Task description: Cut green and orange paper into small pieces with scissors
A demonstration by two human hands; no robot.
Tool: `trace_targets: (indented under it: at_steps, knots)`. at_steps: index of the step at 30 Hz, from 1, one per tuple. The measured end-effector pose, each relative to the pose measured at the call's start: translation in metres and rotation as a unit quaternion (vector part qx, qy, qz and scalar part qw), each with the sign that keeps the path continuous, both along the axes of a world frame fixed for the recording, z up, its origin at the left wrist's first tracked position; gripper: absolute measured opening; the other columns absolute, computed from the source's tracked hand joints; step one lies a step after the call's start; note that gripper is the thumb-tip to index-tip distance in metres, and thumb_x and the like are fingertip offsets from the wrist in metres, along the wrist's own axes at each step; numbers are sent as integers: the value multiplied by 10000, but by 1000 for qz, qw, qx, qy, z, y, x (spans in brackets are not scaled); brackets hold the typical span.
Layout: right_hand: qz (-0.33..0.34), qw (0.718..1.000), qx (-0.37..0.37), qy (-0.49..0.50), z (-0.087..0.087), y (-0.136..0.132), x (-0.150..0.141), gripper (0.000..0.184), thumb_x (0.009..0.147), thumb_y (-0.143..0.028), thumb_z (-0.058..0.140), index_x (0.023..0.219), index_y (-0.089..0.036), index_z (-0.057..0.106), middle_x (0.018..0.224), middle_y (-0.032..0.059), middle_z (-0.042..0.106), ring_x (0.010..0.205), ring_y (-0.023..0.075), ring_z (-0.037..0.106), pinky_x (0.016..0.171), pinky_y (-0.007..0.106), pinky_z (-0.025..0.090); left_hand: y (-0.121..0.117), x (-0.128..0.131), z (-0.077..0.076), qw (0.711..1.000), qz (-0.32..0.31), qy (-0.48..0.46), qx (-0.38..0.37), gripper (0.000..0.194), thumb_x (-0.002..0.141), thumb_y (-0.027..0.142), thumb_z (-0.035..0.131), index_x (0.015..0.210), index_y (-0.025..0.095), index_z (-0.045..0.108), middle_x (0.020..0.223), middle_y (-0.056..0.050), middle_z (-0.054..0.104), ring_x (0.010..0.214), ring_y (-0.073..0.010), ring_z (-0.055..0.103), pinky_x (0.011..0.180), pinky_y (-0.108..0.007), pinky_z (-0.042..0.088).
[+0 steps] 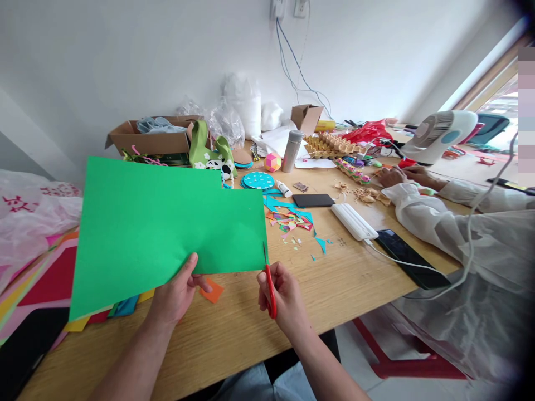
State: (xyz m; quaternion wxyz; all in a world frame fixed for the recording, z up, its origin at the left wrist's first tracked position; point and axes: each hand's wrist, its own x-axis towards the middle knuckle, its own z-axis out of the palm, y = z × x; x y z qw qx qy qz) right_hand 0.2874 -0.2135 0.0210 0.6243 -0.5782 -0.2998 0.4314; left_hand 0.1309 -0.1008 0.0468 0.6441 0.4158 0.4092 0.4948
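Note:
A large sheet of green paper (167, 217) is held up over the table by my left hand (179, 292), thumb on its front and fingers behind its lower edge. A rectangular notch is missing from the sheet's upper right corner. My right hand (284, 298) grips red-handled scissors (271, 295) near the lower right corner. The dark blade lies against the sheet's right edge, pointing up; how far apart the blades are is unclear. Below the sheet, a small orange paper piece (212, 291) lies on the wooden table (234, 334).
Coloured paper sheets (50, 273) and a black phone (31, 345) lie at left. Paper scraps (290, 220), a white power bank (354, 221) and a cabled phone (412, 259) lie to the right. Another person's hands (393, 177) work at far right, near a fan (438, 133).

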Motion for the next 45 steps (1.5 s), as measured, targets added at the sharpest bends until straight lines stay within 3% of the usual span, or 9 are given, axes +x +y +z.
trace_targets:
  at_steps: [7, 15, 19, 37, 45]
  knots:
    - [12, 1000, 5, 1, 0, -1, 1, 366, 802, -483, 654, 736, -200, 431, 446, -71, 534, 368, 74, 469, 381, 170, 355, 0, -2, -1, 1000, 4, 7, 7, 502, 603, 305, 814, 1066, 218, 639, 1074, -66, 667, 628, -163, 632, 353, -225, 501]
    - [28, 1000, 8, -10, 3, -4, 2, 412, 810, -564, 603, 729, -204, 420, 444, -56, 538, 375, 82, 474, 392, 182, 355, 0, 0, 1, 1000, 11, -3, 8, 582, 607, 286, 810, 1152, 249, 608, 1162, -55, 634, 644, -145, 621, 357, -210, 501]
    - [22, 1000, 3, -1, 4, -2, 2, 409, 784, -531, 652, 712, -207, 414, 447, -59, 536, 381, 83, 484, 392, 181, 361, 0, 0, 0, 1000, 0, -6, 11, 603, 613, 287, 807, 1176, 250, 594, 1129, -62, 651, 695, -177, 639, 349, -210, 493]
    - [14, 999, -32, 0, 16, -1, 5, 435, 723, -560, 686, 698, -197, 450, 438, -44, 560, 375, 94, 505, 390, 188, 364, -4, 1, 8, 1000, 12, -10, -1, 655, 577, 278, 821, 1191, 256, 596, 1044, -33, 688, 673, -167, 656, 368, -198, 493]
    - [41, 998, -46, 13, 21, -2, 8, 454, 747, -606, 635, 709, -199, 435, 448, -38, 568, 376, 93, 498, 400, 188, 331, -2, 0, 4, 1000, 12, -5, 9, 627, 594, 291, 815, 1182, 262, 600, 1151, -37, 650, 626, -130, 625, 367, -199, 497]
